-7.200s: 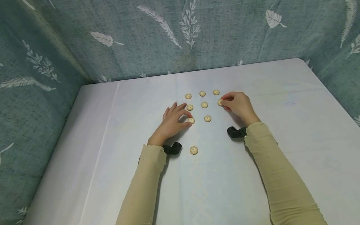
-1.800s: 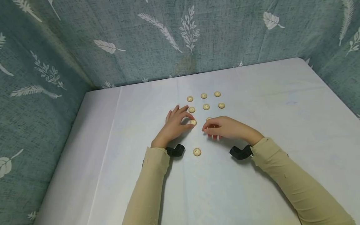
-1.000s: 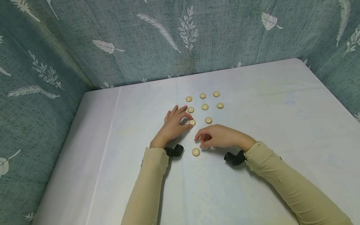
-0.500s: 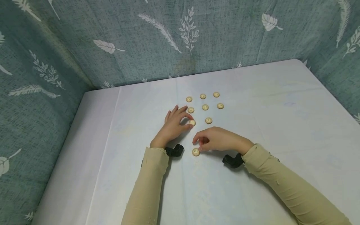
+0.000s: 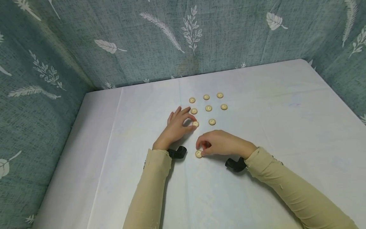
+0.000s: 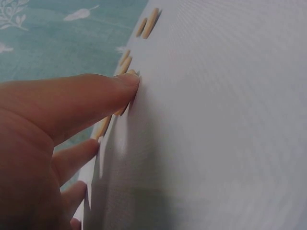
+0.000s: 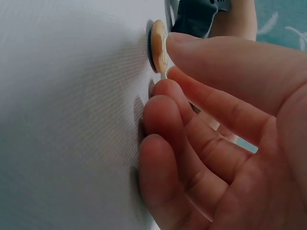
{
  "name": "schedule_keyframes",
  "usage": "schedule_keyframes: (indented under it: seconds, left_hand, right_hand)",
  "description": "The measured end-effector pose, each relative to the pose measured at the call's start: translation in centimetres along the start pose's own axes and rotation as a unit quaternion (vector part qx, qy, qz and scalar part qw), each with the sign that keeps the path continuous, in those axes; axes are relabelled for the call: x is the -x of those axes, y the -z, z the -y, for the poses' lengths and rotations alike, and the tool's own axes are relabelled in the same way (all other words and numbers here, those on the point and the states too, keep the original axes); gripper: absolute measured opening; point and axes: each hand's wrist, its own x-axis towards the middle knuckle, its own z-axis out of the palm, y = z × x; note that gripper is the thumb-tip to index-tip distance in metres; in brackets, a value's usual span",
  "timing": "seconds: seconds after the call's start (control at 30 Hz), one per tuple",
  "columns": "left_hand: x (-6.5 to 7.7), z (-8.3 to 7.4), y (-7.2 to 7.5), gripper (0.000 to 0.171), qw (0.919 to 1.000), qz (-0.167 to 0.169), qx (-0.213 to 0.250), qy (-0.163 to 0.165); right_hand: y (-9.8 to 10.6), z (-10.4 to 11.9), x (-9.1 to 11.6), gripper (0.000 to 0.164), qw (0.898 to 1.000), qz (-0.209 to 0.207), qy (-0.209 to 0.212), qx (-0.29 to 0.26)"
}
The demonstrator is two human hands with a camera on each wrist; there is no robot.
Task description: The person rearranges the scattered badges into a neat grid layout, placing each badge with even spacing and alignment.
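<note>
Round pale wooden discs with ringed, marked faces lie on the white table. My left hand pinches one left-hand disc between thumb and index finger; in the left wrist view the thumb covers most of it. Nearer me, my right hand has thumb and index finger at the edge of a separate disc. In the right wrist view the thumb meets that disc, which lies on the cloth, while the other fingers curl below it.
Beyond the hands, several discs stand in rows, among them a centre disc, a far right disc and a disc between the hands. A patterned green curtain borders the white table.
My right hand has left the right-hand disc of the middle row, come toward me and left, and closed in on the nearest disc. The left hand stays at its disc.
</note>
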Motion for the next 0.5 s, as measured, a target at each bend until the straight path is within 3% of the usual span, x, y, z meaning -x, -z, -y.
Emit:
schedule_keyframes:
  seconds: [0.5]
  left_hand:
    - [-0.11, 0.08, -0.09, 0.020, 1.0000, -0.002, 0.002, -0.002]
  right_hand:
    - [-0.41, 0.15, -0.25, 0.017, 0.999, -0.007, -0.007, 0.036]
